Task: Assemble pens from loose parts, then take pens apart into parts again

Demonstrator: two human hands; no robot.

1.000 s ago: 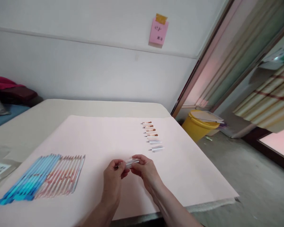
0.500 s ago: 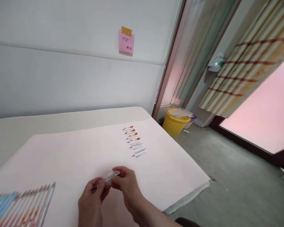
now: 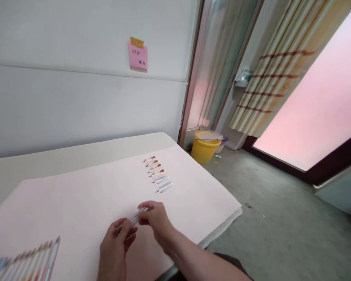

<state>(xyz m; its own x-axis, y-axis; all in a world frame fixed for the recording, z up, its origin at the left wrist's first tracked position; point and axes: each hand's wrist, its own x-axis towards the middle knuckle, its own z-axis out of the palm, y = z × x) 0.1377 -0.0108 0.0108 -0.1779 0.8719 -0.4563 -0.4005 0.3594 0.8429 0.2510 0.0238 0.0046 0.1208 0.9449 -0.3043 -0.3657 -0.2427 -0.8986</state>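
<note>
Both hands meet over the pale sheet near its front edge, with a slim whitish pen [image 3: 135, 219] between them. My left hand [image 3: 114, 245] pinches its lower left end between thumb and fingers. The upper right end sits in the closed fingertips of my right hand [image 3: 155, 219], which partly hide it. Beyond the hands lies a slanting row of several short pen pieces [image 3: 164, 187] with thin dark tips pointing left; the farther ones have brown ends. At the lower left, several long pens [image 3: 32, 263], whitish and light blue, lie side by side, cut off by the picture edge.
The pale pink sheet [image 3: 84, 203] covers most of the table, whose right edge drops to a grey floor [image 3: 266, 234]. A pink note [image 3: 138, 56] is taped to the wall. A yellow bucket [image 3: 204, 150] stands past the far right corner, near a curtain [image 3: 269, 82].
My view has turned a little to the right, so the wall note, bucket and rows of pens appear farther left. Both hands stay on the pen, with little change in their grip.
</note>
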